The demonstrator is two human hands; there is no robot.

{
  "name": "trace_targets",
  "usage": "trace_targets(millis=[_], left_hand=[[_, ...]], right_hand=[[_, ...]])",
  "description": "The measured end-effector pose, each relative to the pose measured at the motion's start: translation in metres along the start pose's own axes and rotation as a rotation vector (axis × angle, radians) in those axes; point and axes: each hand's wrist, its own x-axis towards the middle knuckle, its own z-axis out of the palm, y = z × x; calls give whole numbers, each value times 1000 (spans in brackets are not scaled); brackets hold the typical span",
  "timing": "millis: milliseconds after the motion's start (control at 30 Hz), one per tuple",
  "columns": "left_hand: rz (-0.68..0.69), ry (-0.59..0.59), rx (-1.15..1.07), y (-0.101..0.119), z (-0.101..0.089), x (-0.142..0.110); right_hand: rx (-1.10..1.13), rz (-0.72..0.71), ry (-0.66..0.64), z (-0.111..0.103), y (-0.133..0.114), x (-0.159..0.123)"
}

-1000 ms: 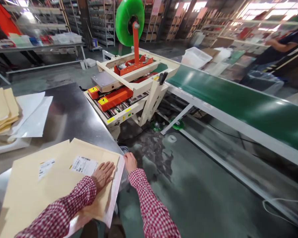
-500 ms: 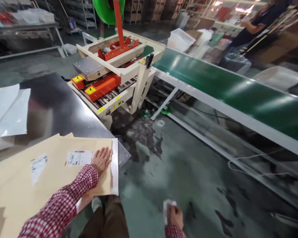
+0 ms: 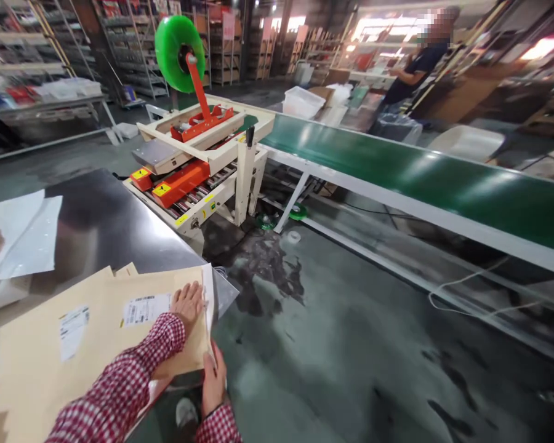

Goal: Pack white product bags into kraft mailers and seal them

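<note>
My left hand (image 3: 188, 303) lies flat, fingers stretched, on the top tan mailing envelope (image 3: 157, 338). This envelope carries a printed white label (image 3: 145, 309) and has a pale strip (image 3: 208, 295) along its right edge. At that edge, near the lower right corner, my right hand (image 3: 215, 375) pinches the envelope's end between thumb and fingers. Another tan envelope (image 3: 32, 344) with a white label (image 3: 74, 329) lies beside and partly under it. Both rest on a dark metal table (image 3: 106, 215).
White plastic mailers (image 3: 28, 240) lie at the table's left. Beyond the table stands a carton-sealing machine (image 3: 189, 166) with a green tape roll (image 3: 175, 52), joined to a green conveyor belt (image 3: 373, 160). A person (image 3: 410, 74) stands behind the belt.
My right hand has come in from the lower right, where it held a crumpled white piece, to the envelope's right edge. My left hand stays flat. The view has tilted up.
</note>
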Motion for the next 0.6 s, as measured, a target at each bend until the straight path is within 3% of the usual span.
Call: trace_targets(millis=[200,300,467,600], left_hand=[[-90,29,-37,11,-6,1],[-125,88,-45,15,-2,2],[-138,267,-24,15,4,4],[44,219,30,9,-1,15]], right_hand=[[-304,-368,-259,-24,-13,16],[-463,-485,-336,-31,-15,21],[-682,-536,-391,-36,-21,22],[-686,-448,-429,-36,-35,19]])
